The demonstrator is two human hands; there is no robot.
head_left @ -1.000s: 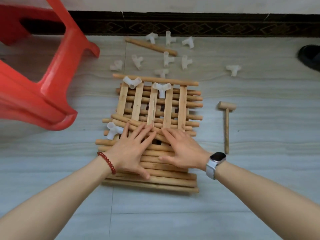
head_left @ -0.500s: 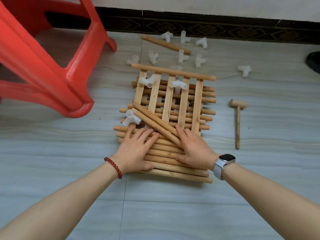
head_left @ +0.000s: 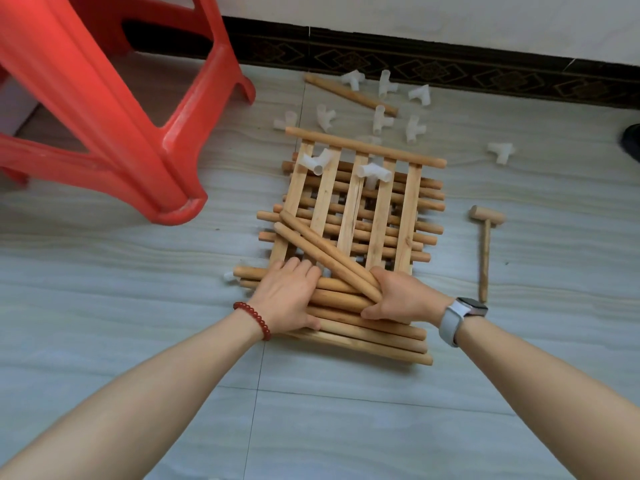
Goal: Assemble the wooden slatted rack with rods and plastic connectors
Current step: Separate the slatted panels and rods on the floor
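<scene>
A wooden slatted panel [head_left: 382,216] lies flat on the floor over a layer of crosswise rods. A pile of round rods [head_left: 381,336] covers its near end. Two loose rods [head_left: 322,249] lie diagonally on top. My right hand [head_left: 407,297] is closed around their near ends. My left hand [head_left: 287,299] rests palm down on the pile, fingers bent over the far rod. Two white plastic connectors [head_left: 317,161] [head_left: 374,173] sit on the slats near the far rail. Another connector [head_left: 230,276] peeks out at the pile's left end.
Several loose white connectors [head_left: 381,117] and one rod [head_left: 349,95] lie on the tiles behind the panel. A small wooden mallet [head_left: 485,244] lies to the right. A red plastic stool [head_left: 104,98] stands at the left. A dark shoe [head_left: 632,142] shows at the right edge.
My hands slid back toward the near end of the pile. The right hand went from lying flat to closing on the two diagonal rods. The view shifted left and closer.
</scene>
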